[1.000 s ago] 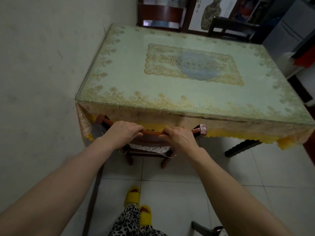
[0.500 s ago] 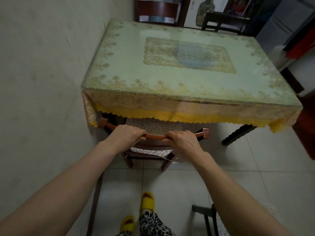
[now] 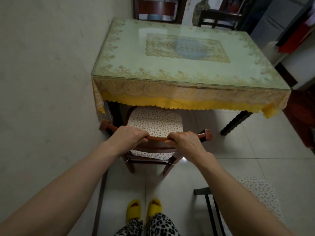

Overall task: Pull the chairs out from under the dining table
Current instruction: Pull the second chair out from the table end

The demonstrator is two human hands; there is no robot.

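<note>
Both hands grip the curved top rail of the wooden chair (image 3: 156, 140); the left hand (image 3: 130, 137) has its fingers (image 3: 142, 135) curled over the rail left of centre, and the right hand (image 3: 185, 142) is clamped on it right of centre; the chair's spotted cushion (image 3: 155, 122) lies partly under the desk (image 3: 170, 92), its front edge hidden by the yellow-fringed cloth (image 3: 187, 102).

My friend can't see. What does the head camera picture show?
Two bare hands, left hand and right hand, grip the top rail of a wooden chair whose spotted cushion is partly under a dining table with a yellow-edged lace cloth. Yellow slippers stand on the tiled floor.
</note>
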